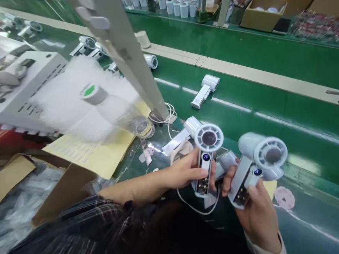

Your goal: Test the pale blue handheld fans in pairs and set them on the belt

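White plastic handheld fans, two, near centre: fan bases hidden behind fingers. Left hand [187, 171] clamps the left fan [204, 155] by its handle; right hand [256, 210] grips the right fan [257, 163] likewise, above the green belt [269, 56].

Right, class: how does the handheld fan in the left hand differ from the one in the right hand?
The left fan faces the camera squarely; the right fan is tilted rightward. The left hand grips the left fan's handle from the side; the right hand holds the right fan's from below. Both are white with lit blue displays.
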Demonstrator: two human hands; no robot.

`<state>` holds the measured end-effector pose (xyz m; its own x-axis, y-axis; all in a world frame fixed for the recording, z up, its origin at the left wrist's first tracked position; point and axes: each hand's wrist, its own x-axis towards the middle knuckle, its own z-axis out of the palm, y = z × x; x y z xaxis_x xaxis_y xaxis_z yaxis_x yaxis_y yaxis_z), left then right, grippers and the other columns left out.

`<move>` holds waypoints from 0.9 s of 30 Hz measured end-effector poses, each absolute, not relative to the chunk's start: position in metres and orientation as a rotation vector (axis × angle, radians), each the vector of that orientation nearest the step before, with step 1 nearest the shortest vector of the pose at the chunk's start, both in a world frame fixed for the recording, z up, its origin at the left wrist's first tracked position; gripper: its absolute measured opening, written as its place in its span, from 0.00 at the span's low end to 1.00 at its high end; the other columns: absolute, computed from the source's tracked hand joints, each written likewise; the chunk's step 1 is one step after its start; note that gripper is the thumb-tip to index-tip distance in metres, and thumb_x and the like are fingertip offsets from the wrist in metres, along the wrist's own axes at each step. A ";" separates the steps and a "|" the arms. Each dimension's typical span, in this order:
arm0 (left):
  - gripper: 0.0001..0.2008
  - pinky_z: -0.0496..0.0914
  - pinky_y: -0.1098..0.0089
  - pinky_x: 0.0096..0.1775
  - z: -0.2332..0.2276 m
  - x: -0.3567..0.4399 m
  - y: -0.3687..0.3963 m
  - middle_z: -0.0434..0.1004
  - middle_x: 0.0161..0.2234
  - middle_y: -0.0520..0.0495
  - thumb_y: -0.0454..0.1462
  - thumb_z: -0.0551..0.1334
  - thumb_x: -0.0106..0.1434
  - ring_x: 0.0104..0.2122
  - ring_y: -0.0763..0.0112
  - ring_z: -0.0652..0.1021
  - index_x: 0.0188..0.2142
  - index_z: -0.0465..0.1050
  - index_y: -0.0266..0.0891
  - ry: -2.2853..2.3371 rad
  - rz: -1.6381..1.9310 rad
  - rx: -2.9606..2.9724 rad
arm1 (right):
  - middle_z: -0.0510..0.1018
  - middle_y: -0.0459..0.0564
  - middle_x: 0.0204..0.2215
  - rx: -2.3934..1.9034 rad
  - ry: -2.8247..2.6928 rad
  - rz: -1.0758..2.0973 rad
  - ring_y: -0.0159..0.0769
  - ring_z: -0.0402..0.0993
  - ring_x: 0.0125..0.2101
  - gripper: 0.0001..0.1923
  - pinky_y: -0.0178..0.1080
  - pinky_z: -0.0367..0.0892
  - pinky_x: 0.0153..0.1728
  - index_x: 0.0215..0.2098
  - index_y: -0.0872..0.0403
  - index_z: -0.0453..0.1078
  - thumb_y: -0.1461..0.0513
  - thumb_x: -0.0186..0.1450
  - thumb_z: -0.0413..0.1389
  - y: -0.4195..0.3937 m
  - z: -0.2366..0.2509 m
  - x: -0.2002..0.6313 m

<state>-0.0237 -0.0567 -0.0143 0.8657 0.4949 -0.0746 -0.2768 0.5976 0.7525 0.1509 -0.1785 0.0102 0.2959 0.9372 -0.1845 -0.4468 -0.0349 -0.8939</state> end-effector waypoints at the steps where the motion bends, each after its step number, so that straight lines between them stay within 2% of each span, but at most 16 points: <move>1: 0.31 0.77 0.68 0.35 -0.015 -0.025 -0.058 0.74 0.38 0.54 0.56 0.74 0.67 0.30 0.72 0.81 0.53 0.62 0.43 0.304 0.458 0.768 | 0.78 0.48 0.34 -1.081 -0.567 1.212 0.36 0.74 0.26 0.20 0.40 0.74 0.27 0.51 0.48 0.77 0.43 0.73 0.62 -0.179 0.012 0.149; 4: 0.29 0.76 0.69 0.33 -0.014 -0.024 -0.056 0.73 0.35 0.54 0.59 0.71 0.68 0.28 0.73 0.79 0.50 0.64 0.41 0.329 0.477 0.784 | 0.76 0.48 0.32 -1.064 -0.543 1.197 0.34 0.71 0.23 0.21 0.37 0.70 0.22 0.49 0.48 0.78 0.42 0.72 0.62 -0.179 0.017 0.149; 9: 0.25 0.81 0.64 0.43 0.002 -0.025 -0.054 0.74 0.35 0.52 0.57 0.70 0.72 0.33 0.71 0.81 0.46 0.65 0.40 0.203 0.464 0.977 | 0.80 0.49 0.35 -1.082 -0.642 1.181 0.36 0.77 0.26 0.17 0.39 0.77 0.27 0.48 0.49 0.80 0.47 0.71 0.65 -0.182 0.019 0.151; 13: 0.31 0.82 0.60 0.46 0.007 -0.024 -0.054 0.73 0.31 0.53 0.62 0.72 0.66 0.31 0.70 0.80 0.44 0.66 0.40 0.226 0.575 1.101 | 0.79 0.48 0.31 -1.136 -0.609 1.003 0.33 0.74 0.24 0.16 0.36 0.73 0.25 0.41 0.52 0.78 0.49 0.66 0.69 -0.177 0.013 0.146; 16: 0.39 0.79 0.63 0.41 0.000 -0.015 -0.047 0.77 0.32 0.51 0.68 0.75 0.57 0.33 0.66 0.82 0.45 0.65 0.40 0.313 0.619 1.146 | 0.80 0.46 0.32 -1.116 -0.544 0.863 0.33 0.74 0.25 0.19 0.35 0.72 0.25 0.43 0.52 0.75 0.49 0.62 0.71 -0.168 0.008 0.139; 18: 0.43 0.78 0.64 0.39 -0.007 -0.009 -0.043 0.79 0.36 0.51 0.67 0.77 0.53 0.33 0.66 0.82 0.49 0.64 0.41 0.323 0.633 1.137 | 0.79 0.44 0.33 -1.077 -0.542 0.790 0.33 0.74 0.26 0.23 0.36 0.72 0.25 0.46 0.50 0.74 0.47 0.61 0.69 -0.168 0.005 0.132; 20: 0.44 0.78 0.63 0.39 -0.013 -0.003 -0.042 0.78 0.39 0.52 0.65 0.79 0.52 0.31 0.69 0.82 0.51 0.62 0.42 0.314 0.646 1.119 | 0.79 0.44 0.33 -1.065 -0.544 0.741 0.33 0.74 0.26 0.24 0.36 0.72 0.26 0.46 0.50 0.73 0.46 0.61 0.68 -0.177 0.001 0.123; 23: 0.42 0.78 0.63 0.39 -0.018 0.001 -0.044 0.78 0.38 0.55 0.62 0.80 0.53 0.29 0.70 0.81 0.49 0.60 0.43 0.297 0.650 1.095 | 0.78 0.45 0.32 -1.097 -0.539 0.719 0.33 0.74 0.25 0.19 0.36 0.71 0.25 0.42 0.52 0.72 0.49 0.62 0.68 -0.196 -0.003 0.111; 27: 0.40 0.78 0.60 0.41 -0.018 0.004 -0.046 0.82 0.38 0.49 0.62 0.78 0.56 0.32 0.62 0.85 0.50 0.62 0.42 0.244 0.585 1.084 | 0.79 0.47 0.33 -1.137 -0.527 0.706 0.34 0.74 0.26 0.17 0.38 0.71 0.25 0.44 0.52 0.73 0.50 0.65 0.65 -0.218 -0.002 0.107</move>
<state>0.0036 -0.0460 -0.0180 0.8242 0.5587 0.0925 -0.3268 0.3358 0.8834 0.1065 -0.2177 -0.0020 0.6746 0.7377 0.0262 -0.2350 0.2483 -0.9398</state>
